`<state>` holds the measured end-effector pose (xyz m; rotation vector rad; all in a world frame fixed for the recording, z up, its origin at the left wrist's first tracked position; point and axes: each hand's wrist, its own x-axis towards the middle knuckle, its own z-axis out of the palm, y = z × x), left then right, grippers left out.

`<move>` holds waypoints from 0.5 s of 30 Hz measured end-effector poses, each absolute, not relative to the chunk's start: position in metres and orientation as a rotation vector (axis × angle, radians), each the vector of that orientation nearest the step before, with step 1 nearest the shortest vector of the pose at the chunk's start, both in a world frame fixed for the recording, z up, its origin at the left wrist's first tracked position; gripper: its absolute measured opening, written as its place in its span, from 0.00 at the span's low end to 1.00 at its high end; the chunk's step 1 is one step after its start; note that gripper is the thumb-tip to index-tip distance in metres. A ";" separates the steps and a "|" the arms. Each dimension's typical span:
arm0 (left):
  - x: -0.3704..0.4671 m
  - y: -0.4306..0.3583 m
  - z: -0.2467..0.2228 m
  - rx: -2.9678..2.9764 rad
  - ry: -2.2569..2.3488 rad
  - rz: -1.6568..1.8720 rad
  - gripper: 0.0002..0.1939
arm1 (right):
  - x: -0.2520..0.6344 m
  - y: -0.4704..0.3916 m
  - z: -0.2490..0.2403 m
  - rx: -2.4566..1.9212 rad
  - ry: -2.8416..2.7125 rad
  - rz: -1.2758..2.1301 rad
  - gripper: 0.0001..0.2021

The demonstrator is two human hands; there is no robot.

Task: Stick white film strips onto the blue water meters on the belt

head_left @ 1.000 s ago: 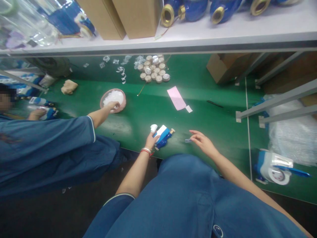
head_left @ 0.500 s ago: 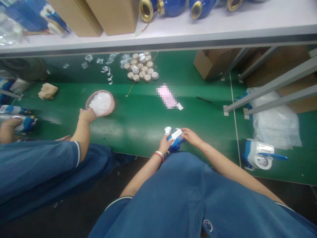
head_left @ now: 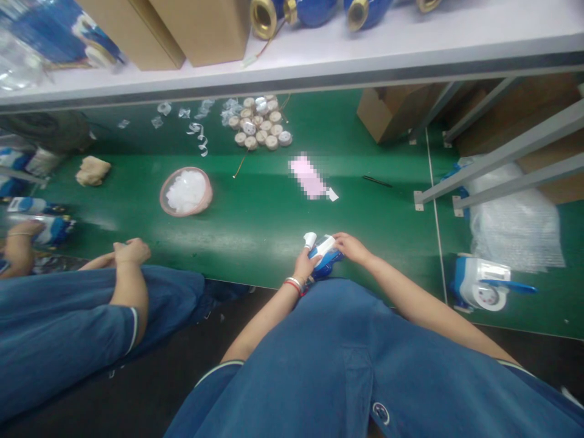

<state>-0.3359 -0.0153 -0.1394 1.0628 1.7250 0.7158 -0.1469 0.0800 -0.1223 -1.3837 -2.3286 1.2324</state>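
Note:
A blue-and-white water meter (head_left: 325, 248) rests near the bench's front edge, close against my body. My left hand (head_left: 303, 265) is closed round its left side, with a red and a pale band at the wrist. From the right, my right hand (head_left: 350, 247) pinches the meter's upper edge; its fingertips are partly hidden. A small white part (head_left: 309, 239) sticks up beside my left fingers, and I cannot tell whether it belongs to the meter.
Ahead lie a blurred pink item (head_left: 308, 176), a black pen-like stick (head_left: 376, 181) and several round beige pieces (head_left: 262, 129). A bowl of white pieces (head_left: 186, 190) stands left, near a co-worker's hands (head_left: 132, 249). Another water meter (head_left: 483, 283) sits right, below metal struts (head_left: 506, 152).
The co-worker's hand has left the bowl and drawn back toward their body. My hands and the water meter stay nearly still; the view has shifted slightly.

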 end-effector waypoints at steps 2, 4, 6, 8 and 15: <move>-0.336 -0.016 -0.141 1.072 1.718 0.722 0.28 | -0.147 0.079 -0.123 -1.397 -2.317 1.229 0.08; -0.336 -0.016 -0.142 1.077 1.714 0.726 0.28 | -0.147 0.079 -0.125 -1.406 -2.310 1.225 0.08; -0.336 -0.017 -0.143 1.081 1.711 0.725 0.29 | -0.147 0.078 -0.126 -1.408 -2.306 1.220 0.08; -0.336 -0.017 -0.144 1.089 1.711 0.726 0.28 | -0.147 0.078 -0.127 -1.413 -2.301 1.217 0.09; -0.337 -0.017 -0.147 1.106 1.722 0.725 0.28 | -0.148 0.077 -0.128 -1.388 -2.317 1.178 0.09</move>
